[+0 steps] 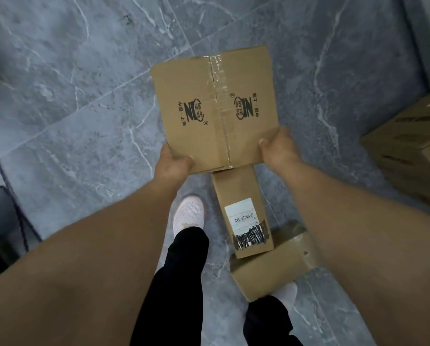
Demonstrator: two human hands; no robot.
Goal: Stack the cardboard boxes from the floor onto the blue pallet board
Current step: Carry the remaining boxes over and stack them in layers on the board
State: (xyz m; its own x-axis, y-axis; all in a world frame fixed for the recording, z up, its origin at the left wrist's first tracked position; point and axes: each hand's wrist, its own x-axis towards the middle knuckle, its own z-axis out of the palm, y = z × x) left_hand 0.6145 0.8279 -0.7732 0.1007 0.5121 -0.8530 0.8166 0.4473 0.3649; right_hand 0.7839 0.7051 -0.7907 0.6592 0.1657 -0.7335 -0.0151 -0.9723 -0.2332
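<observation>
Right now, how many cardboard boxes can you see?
4: a taped box held in both hands, a labelled box below it, another box under that, and a partly cut-off box at right. More may lie outside view.

Taped printed box [215,109] held aloft – labelled narrow box [244,216] on floor.
</observation>
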